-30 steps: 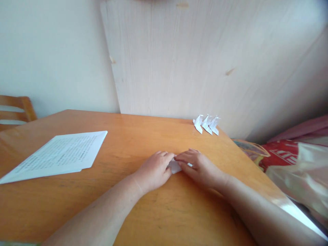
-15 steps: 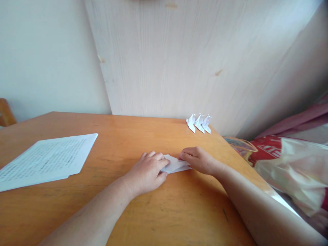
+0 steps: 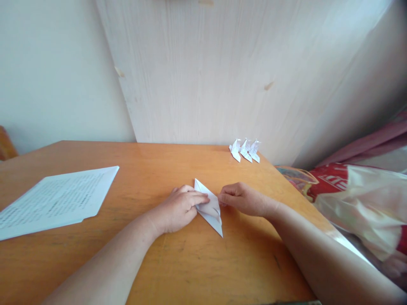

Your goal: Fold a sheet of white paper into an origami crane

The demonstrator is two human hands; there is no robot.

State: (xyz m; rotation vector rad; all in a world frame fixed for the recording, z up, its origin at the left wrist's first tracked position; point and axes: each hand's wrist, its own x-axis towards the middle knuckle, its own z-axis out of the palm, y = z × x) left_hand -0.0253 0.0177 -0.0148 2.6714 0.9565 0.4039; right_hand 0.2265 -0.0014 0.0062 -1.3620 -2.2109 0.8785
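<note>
1. The left hand (image 3: 178, 209) lies over the left part of the folded paper (image 3: 211, 212), so that side is covered. Whether the thumb sits under the sheet, I can't tell.
2. The right hand (image 3: 241, 198) pinches the paper's right corner, and the fingertips hide the corner itself.
3. Both forearms run out of the frame's bottom edge.
4. At the left, the printed sheet (image 3: 54, 199) is cut off by the edge, and its text is too small to read.
5. Three small folded pieces (image 3: 244, 149) sit at the table's far edge, too tiny to make out their folds.
6. At the right, the plastic bag (image 3: 359, 199) is cropped by the edge, and its red lettering is unreadable.
7. There's a brown sliver (image 3: 4, 146) at the far left edge, too little showing to identify.
</note>
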